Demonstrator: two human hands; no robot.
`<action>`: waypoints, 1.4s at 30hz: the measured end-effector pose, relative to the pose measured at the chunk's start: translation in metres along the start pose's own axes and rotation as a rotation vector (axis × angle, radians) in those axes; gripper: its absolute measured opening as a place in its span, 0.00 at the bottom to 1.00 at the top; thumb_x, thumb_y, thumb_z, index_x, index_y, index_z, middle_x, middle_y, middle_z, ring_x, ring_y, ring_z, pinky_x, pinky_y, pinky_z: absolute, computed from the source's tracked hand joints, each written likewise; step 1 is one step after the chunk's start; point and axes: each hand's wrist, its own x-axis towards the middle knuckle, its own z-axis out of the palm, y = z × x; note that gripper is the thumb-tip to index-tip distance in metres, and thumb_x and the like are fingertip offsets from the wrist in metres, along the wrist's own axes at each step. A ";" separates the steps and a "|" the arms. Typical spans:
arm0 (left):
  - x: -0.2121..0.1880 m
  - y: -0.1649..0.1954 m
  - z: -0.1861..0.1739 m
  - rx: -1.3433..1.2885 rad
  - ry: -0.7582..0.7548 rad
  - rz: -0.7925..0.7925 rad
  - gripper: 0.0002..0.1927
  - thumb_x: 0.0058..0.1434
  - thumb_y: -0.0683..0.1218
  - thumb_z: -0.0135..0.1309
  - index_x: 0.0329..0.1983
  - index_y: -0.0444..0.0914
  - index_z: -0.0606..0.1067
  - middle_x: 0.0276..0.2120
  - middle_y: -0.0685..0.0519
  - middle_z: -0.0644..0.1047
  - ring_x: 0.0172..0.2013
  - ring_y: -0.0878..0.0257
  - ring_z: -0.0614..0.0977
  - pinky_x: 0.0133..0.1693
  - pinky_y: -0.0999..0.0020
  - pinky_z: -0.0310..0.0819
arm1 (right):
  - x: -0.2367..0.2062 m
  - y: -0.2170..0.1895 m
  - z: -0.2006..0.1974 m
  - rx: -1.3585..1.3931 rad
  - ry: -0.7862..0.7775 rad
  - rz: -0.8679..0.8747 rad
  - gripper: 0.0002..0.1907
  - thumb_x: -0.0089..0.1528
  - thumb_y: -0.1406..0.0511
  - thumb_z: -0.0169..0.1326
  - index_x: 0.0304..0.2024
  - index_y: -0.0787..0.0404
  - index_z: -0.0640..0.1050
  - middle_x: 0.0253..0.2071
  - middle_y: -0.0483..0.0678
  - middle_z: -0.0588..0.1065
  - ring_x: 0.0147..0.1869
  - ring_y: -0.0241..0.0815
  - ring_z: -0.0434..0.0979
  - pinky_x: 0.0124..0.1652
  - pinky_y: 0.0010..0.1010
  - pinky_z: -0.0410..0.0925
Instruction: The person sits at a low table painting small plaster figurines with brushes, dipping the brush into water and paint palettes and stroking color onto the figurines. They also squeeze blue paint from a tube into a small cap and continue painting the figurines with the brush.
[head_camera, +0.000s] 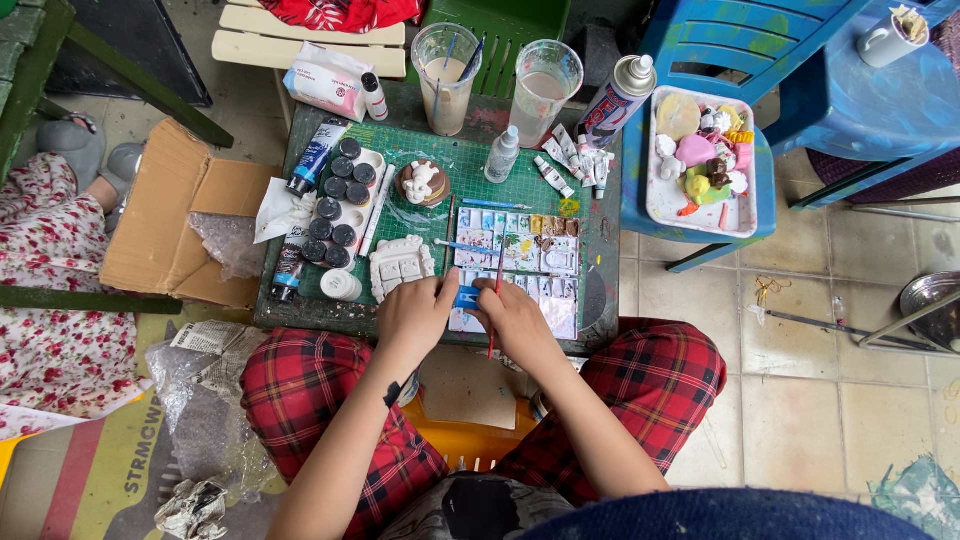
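My left hand (415, 315) and my right hand (515, 320) meet at the near edge of a green cutting mat (470, 180), both pinching a small blue tube (466, 297). My right hand also holds a thin red-handled brush (495, 300) that points up and down. Just beyond the hands lies a paint palette (520, 255) with many small stained wells. A white clay plaque (401, 265) lies left of the palette, and a small brown and white clay figure (422, 183) sits farther back.
Several black-capped paint pots (338, 215) and paint tubes (318, 158) line the mat's left side. Two plastic cups of murky water (545, 90) stand at the back. A spray can (615, 100), a tray of painted clay pieces (700, 160) on a blue stool, and an open cardboard box (165, 215) surround the table.
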 end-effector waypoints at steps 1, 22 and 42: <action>-0.008 0.004 -0.002 0.041 0.059 0.044 0.25 0.73 0.62 0.37 0.42 0.42 0.79 0.29 0.46 0.83 0.35 0.49 0.84 0.41 0.56 0.76 | 0.000 0.001 0.001 0.005 -0.002 0.014 0.17 0.61 0.65 0.62 0.43 0.66 0.68 0.49 0.56 0.76 0.46 0.61 0.76 0.42 0.46 0.69; -0.053 -0.020 -0.053 -0.310 -0.087 0.838 0.19 0.60 0.41 0.58 0.55 0.41 0.81 0.56 0.49 0.81 0.54 0.55 0.83 0.56 0.61 0.77 | -0.023 0.028 0.015 0.708 -0.300 0.144 0.18 0.68 0.62 0.58 0.38 0.61 0.61 0.32 0.53 0.61 0.35 0.50 0.59 0.36 0.35 0.63; -0.029 -0.140 -0.088 -0.223 0.653 0.188 0.23 0.55 0.42 0.66 0.54 0.38 0.74 0.47 0.47 0.82 0.44 0.53 0.86 0.42 0.61 0.81 | -0.010 0.037 0.008 0.630 0.000 0.212 0.15 0.70 0.63 0.50 0.37 0.58 0.58 0.51 0.56 0.79 0.42 0.39 0.72 0.47 0.31 0.70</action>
